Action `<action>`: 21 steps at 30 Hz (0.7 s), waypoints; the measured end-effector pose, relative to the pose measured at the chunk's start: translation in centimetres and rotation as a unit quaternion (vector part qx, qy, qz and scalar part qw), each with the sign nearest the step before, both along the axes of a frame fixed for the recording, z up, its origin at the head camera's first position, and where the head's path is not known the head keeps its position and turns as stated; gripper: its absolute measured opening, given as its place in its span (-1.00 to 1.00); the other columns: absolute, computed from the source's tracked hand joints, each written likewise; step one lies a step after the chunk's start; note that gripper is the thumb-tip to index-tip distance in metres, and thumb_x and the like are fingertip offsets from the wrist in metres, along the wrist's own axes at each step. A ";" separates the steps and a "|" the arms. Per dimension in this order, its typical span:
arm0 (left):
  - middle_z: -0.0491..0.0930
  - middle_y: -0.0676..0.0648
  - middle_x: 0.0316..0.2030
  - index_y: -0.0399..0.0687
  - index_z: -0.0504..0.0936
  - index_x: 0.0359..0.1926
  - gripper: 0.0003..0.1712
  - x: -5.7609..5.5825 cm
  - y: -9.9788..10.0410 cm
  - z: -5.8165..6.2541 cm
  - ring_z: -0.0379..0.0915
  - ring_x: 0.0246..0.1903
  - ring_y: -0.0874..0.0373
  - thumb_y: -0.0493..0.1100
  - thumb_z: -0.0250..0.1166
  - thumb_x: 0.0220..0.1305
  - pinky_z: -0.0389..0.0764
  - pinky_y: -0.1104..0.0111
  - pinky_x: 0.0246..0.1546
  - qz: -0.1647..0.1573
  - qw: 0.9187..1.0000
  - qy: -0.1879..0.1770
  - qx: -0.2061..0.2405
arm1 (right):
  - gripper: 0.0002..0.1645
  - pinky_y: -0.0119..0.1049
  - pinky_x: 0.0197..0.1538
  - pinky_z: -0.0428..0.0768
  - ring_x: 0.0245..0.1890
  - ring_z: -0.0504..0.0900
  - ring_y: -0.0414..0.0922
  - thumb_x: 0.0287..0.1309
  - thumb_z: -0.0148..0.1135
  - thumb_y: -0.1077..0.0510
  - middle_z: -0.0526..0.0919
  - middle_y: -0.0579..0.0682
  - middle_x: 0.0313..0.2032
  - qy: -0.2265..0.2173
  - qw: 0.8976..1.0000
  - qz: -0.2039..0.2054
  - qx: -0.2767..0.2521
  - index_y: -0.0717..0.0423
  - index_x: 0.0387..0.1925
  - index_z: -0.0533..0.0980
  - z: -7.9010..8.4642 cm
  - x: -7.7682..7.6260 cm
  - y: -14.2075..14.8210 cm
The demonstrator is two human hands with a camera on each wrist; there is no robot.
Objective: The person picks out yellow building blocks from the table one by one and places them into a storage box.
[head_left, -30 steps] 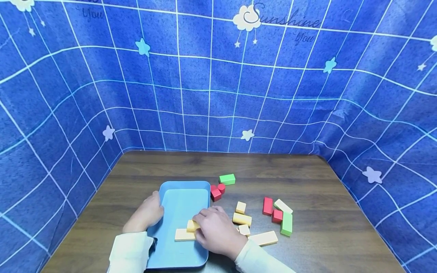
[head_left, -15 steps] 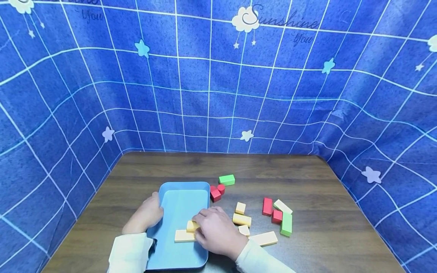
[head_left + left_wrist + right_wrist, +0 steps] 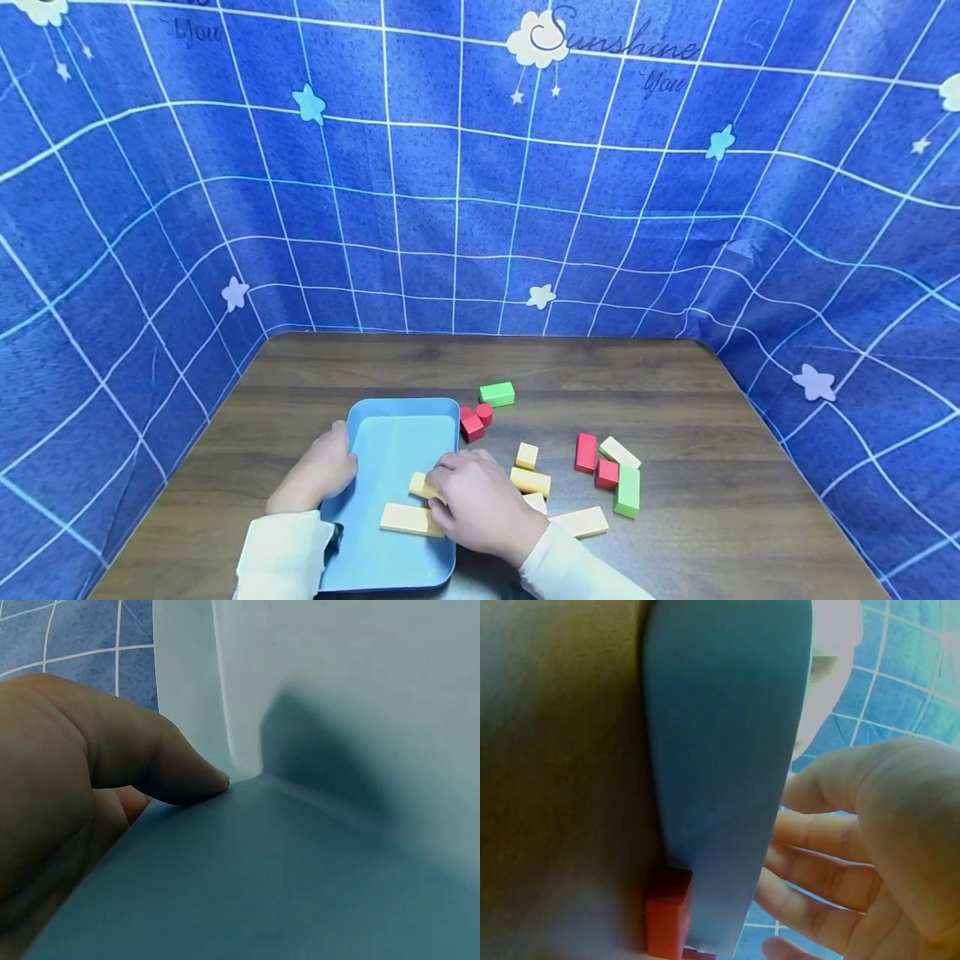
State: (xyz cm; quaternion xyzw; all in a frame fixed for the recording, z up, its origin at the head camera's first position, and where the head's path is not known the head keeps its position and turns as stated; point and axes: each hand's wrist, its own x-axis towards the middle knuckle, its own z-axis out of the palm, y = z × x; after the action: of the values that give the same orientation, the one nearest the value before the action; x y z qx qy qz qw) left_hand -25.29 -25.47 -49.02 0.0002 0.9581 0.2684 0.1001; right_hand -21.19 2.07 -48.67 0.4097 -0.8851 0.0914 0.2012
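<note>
- Blue tray (image 3: 401,442) sits on the wooden table (image 3: 600,375); your left hand (image 3: 324,468) pinches its left rim.
- Your right hand (image 3: 483,504) reaches over the right rim, fingers gripping one end of a yellow cylinder (image 3: 420,485) inside the tray.
- Just beside that cylinder, nearer you, lies a pale yellow plank (image 3: 405,518).
- Red blocks (image 3: 472,427) rest outside, near the far right corner.
</note>
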 end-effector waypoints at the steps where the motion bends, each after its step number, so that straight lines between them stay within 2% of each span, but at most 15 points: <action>1: 0.28 -0.64 0.33 -0.69 -0.02 0.42 -0.31 0.0 0.0 0.0 0.37 0.28 -0.44 -0.33 -0.04 0.44 0.42 -0.32 0.25 0.000 1.000 0.002 0.000 | -0.90 -0.21 -0.09 0.60 -0.25 0.65 -0.24 0.11 0.37 -0.02 0.68 -0.24 -0.28 0.002 1.000 0.000 -0.001 -0.14 -0.34 0.67 0.0 0.0 0.0; 6: 0.28 -0.64 0.33 -0.69 -0.02 0.42 -0.31 0.1 0.0 0.0 0.37 0.27 -0.45 -0.33 -0.04 0.44 0.42 -0.34 0.24 0.000 1.000 0.001 0.003 | -0.92 -0.21 -0.09 0.61 -0.24 0.66 -0.24 0.13 0.36 -0.02 0.68 -0.24 -0.28 0.006 1.000 0.000 -0.005 -0.15 -0.35 0.68 0.2 -0.1 0.2; 15: 0.26 -0.64 0.35 -0.68 -0.04 0.43 -0.30 0.1 0.0 -0.1 0.36 0.28 -0.46 -0.32 -0.05 0.44 0.41 -0.34 0.25 0.000 1.000 -0.003 0.005 | -0.90 -0.19 -0.06 0.63 -0.20 0.66 -0.26 0.17 0.34 0.02 0.70 -0.25 -0.27 -0.011 1.000 0.001 -0.018 -0.14 -0.29 0.72 0.6 -0.4 0.7; 21: 0.26 -0.64 0.34 -0.68 -0.05 0.44 -0.30 0.1 0.0 0.0 0.37 0.28 -0.45 -0.32 -0.05 0.45 0.42 -0.35 0.24 0.001 1.000 -0.005 0.007 | -0.90 -0.24 -0.14 0.61 -0.25 0.62 -0.24 0.15 0.32 0.05 0.68 -0.26 -0.29 -0.019 0.999 -0.009 -0.032 -0.15 -0.31 0.72 1.0 -0.8 1.2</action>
State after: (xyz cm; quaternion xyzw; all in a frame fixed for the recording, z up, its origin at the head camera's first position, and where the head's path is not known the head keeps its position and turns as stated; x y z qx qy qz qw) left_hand -25.19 -25.48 -48.99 -0.0014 0.9556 0.2754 0.1048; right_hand -21.95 3.27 -47.71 0.3936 -0.8888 0.1254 0.1984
